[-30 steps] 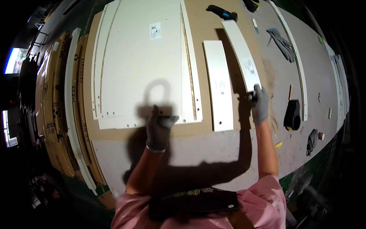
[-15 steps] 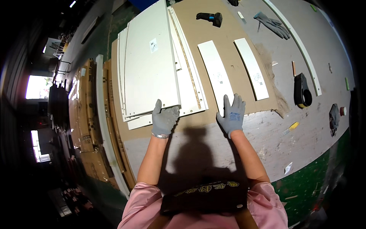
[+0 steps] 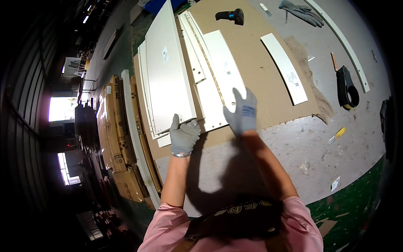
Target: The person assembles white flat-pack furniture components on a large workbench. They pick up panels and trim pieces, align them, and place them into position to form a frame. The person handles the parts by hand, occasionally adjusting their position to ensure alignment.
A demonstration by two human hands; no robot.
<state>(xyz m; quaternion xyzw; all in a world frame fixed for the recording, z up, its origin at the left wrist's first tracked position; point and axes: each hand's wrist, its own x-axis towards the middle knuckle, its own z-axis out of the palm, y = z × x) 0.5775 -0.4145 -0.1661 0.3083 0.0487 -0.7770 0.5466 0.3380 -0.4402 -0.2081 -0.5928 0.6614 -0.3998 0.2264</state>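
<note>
My left hand point(image 3: 184, 135), in a grey work glove, is closed on the near edge of a large white panel point(image 3: 168, 84). The panel's right side stands raised above the other white boards point(image 3: 197, 54) beneath it. In its own grey glove, my right hand point(image 3: 243, 112) grips the near end of a shorter white board point(image 3: 222, 59), thumb on the left and fingers on the right. That board partly overlaps the right side of the stack. Another narrow white board point(image 3: 286, 71) with a printed label lies farther right on the cardboard.
Brown cardboard point(image 3: 256, 54) covers part of the grey table point(image 3: 294, 147). A handheld scanner point(image 3: 230, 17), a spare glove point(image 3: 302, 13), a black tape roll point(image 3: 347, 90), a yellow-handled tool point(image 3: 337, 135) and a long white strip point(image 3: 342, 46) lie around. Cardboard packs point(image 3: 115, 130) stand at the left.
My right hand has shifted the shorter white board left onto the stack's edge. The large panel's right side has been raised by my left hand. The view has turned slightly.
</note>
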